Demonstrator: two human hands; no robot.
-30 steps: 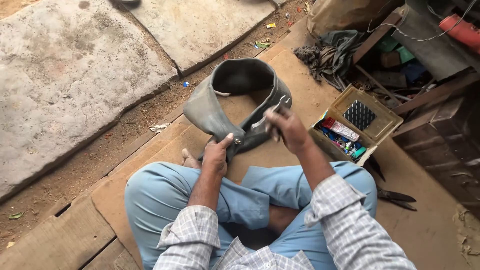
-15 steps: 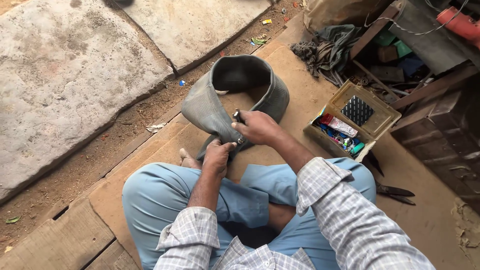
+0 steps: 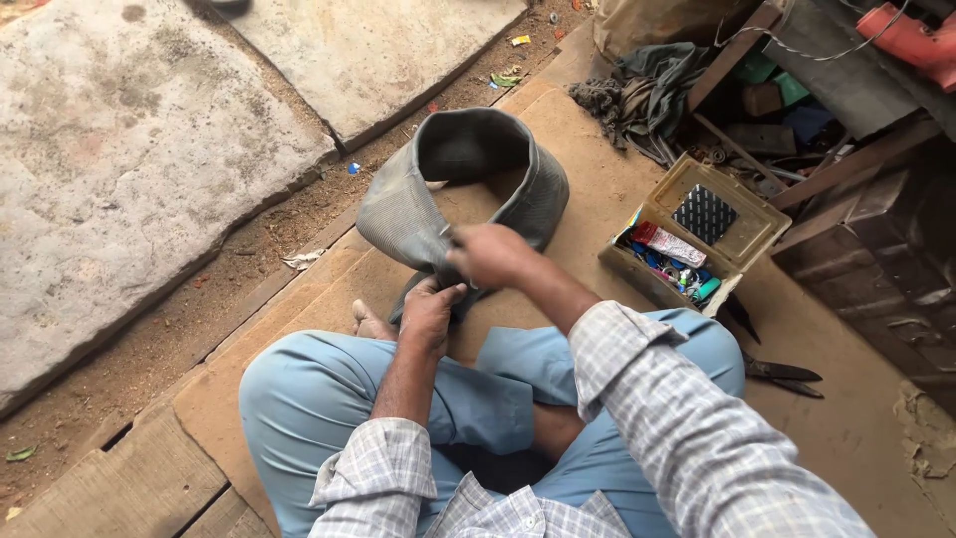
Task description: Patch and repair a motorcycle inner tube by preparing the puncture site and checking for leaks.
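Nearest the camera, between two knees in light blue trousers, one left hand [image 3: 428, 314] presses closed fingers on the lower end of a single grey rubber inner tube [image 3: 403, 214]. Just above it, one right hand [image 3: 490, 255] is closed on a small tool whose tip touches the rubber; the tool itself is too hidden to name. Both rest over a brown board [image 3: 856, 428] laid outdoors beside dirt and two stone slabs [image 3: 119, 169]. Farther on, the tube's loop stretches away from the knees, its long axis running near to far. One open yellowish box [image 3: 687, 239] of small parts and one pair of shears [image 3: 782, 377] lie rightward.
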